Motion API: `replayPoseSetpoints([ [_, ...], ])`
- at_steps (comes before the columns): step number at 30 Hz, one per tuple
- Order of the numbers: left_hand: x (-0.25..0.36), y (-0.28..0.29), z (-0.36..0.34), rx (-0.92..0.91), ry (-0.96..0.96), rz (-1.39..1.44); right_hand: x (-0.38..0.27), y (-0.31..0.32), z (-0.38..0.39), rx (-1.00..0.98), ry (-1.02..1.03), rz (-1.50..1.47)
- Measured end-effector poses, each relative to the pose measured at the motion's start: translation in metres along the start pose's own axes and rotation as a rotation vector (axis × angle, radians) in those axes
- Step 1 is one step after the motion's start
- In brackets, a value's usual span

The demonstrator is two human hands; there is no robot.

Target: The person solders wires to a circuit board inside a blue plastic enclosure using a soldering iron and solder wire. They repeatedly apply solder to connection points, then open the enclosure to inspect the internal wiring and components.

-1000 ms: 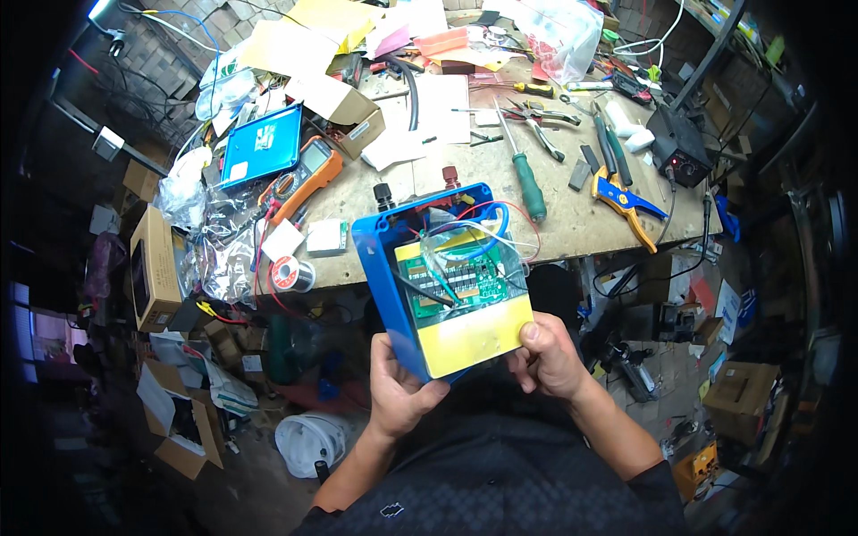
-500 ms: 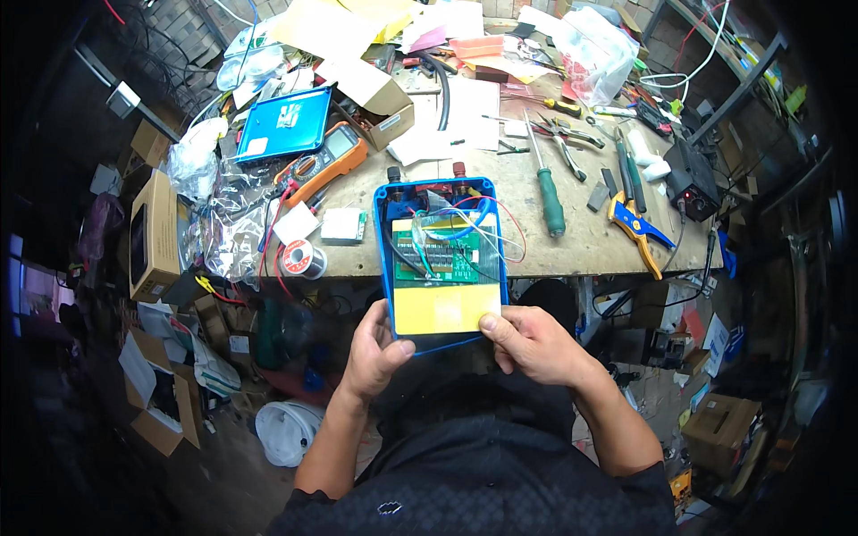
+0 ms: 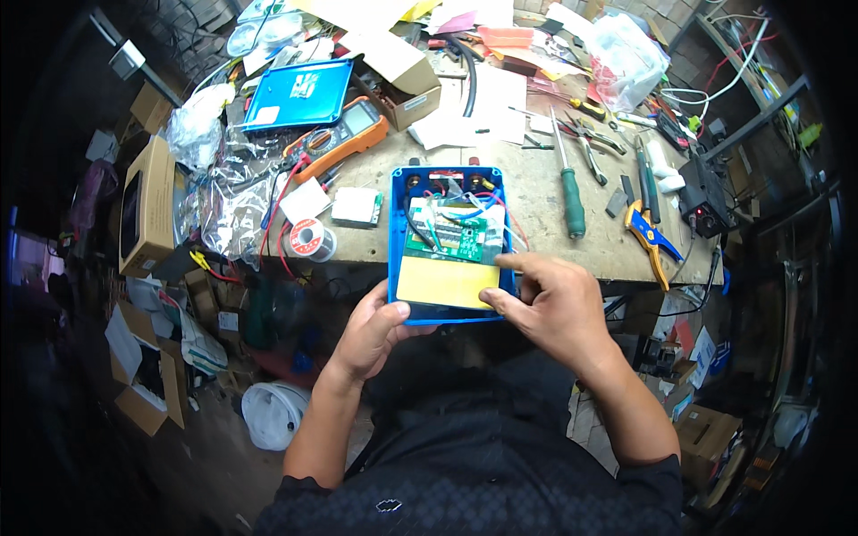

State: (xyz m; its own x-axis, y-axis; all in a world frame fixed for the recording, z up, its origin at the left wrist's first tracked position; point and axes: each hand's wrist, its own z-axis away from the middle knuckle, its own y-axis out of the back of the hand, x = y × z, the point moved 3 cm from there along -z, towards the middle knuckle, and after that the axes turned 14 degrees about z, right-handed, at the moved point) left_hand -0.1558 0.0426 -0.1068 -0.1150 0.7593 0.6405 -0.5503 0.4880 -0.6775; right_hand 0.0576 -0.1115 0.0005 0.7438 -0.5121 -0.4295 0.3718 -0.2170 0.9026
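An open blue plastic box (image 3: 395,246) is tilted up in front of me, its lower edge out past the bench front. My left hand (image 3: 374,329) is closed on its lower left corner, thumb over the rim, the other fingers hidden beneath. Inside sit a flat yellow-faced block (image 3: 447,282) and a green circuit board (image 3: 465,243) with thin wires. My right hand (image 3: 565,308) is at the box's right side. Its thumb presses the yellow face near the right edge, and its bent index finger reaches the block's upper right edge. Two terminal posts stand at the box's far end.
On the cluttered bench (image 3: 357,246) lie an orange multimeter (image 3: 344,138), a blue lid (image 3: 299,94), a solder spool (image 3: 311,239) and a white block (image 3: 357,206). To the right are a green-handled screwdriver (image 3: 572,192), wire strippers (image 3: 651,241) and a black device (image 3: 706,192).
The box now appears slightly farther up and right, tipped differently. My right hand has moved from its lower right corner up along the right side, index finger stretched over the edge.
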Motion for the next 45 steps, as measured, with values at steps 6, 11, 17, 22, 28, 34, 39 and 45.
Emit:
replayPoseSetpoints([
  [6, 0.001, -0.006, -0.002, 0.147, -0.131, -0.232, 0.001, 0.002, -0.003, 0.111, 0.220, 0.206],
  [11, 0.005, -0.015, -0.003, 0.202, -0.325, -0.362, 0.005, 0.003, -0.014, -0.007, 0.161, 0.236],
  [17, 0.012, -0.027, 0.008, 0.274, -0.490, -0.636, 0.004, 0.007, -0.026, -0.004, 0.221, 0.277],
  [22, 0.020, -0.040, 0.015, 0.226, -0.624, -1.205, 0.006, 0.001, -0.021, 0.027, 0.296, 0.282],
  [28, 0.036, -0.066, 0.013, 0.296, -0.460, -1.217, 0.002, 0.003, -0.025, -0.166, 0.123, 0.145],
  [34, 0.019, -0.062, 0.008, 0.296, -0.616, -1.070, 0.024, -0.024, -0.021, -0.142, 0.142, -0.259],
  [39, 0.019, -0.055, 0.007, 0.262, -0.635, -0.999, 0.022, -0.024, -0.020, -0.104, 0.201, -0.246],
  [45, 0.013, -0.041, 0.006, 0.242, -0.605, -0.939, 0.023, -0.025, -0.019, -0.086, 0.283, -0.173],
])
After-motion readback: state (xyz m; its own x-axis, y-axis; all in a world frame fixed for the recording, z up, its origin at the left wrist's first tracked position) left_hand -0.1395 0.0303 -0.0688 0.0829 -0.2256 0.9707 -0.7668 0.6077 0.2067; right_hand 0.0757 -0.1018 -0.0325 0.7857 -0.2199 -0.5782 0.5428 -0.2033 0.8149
